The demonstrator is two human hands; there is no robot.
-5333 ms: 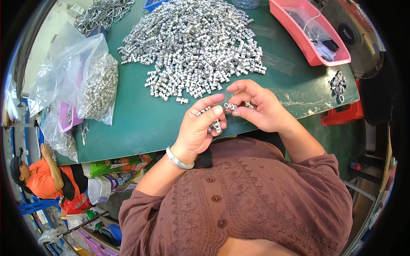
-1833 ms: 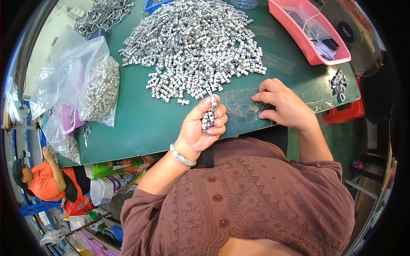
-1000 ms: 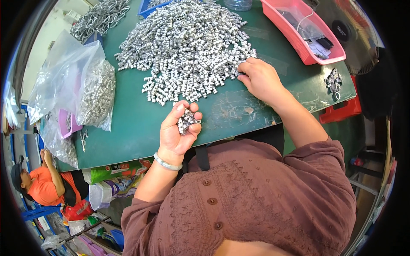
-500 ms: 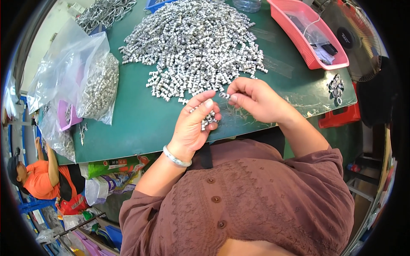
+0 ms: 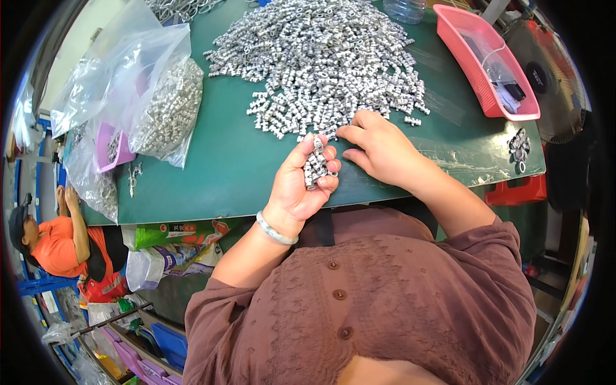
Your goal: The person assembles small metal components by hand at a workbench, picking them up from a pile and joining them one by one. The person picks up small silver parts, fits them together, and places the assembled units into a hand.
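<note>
While our left hand [image 5: 301,183] stays out of the pile, curled shut round a short stack of small silver metal fittings [image 5: 314,168], our right hand [image 5: 378,144] lies fingers-down at the near edge of the big heap of the same parts [image 5: 321,61] on the green table [image 5: 218,173]. Right fingers look loosely bent over a piece or two; we can't tell if anything is actually pinched. The hands sit close, not touching.

Step as we read it: picking loose fittings and collecting them into the left-hand stack. Next move likely calls for a fine fingertip pinch on one piece and keeping the held stack aligned.

Parts: shiny, ribbed, stubby, hard metal. Table: matte green, smooth. On the left, clear crinkly plastic bags [image 5: 147,96] full of more parts; far right, a pink plastic tray [image 5: 478,70].
</note>
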